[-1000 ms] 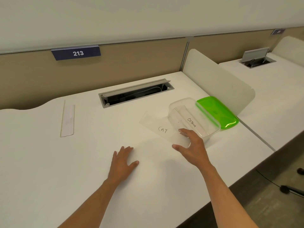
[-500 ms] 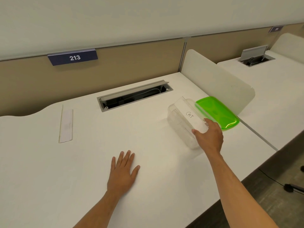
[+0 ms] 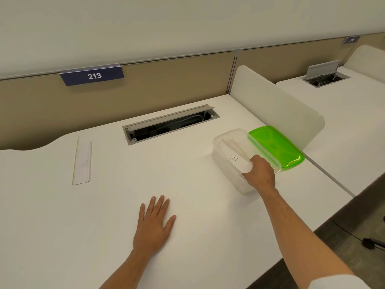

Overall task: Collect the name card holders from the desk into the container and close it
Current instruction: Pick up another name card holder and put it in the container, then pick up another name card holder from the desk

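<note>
Pinching one end of the clear name card holder marked "CAT" (image 3: 235, 158), the right hand (image 3: 260, 174) is seen over the near end of the clear plastic container (image 3: 227, 163). The card holder is held inside the open container. A bright green plastic lid (image 3: 277, 147) is laid just beside the container, on its far side. The left hand (image 3: 155, 225) is pressed flat on the white desk (image 3: 93, 226), fingers spread. Another clear card holder (image 3: 81, 161) is left far off on the desk.
</note>
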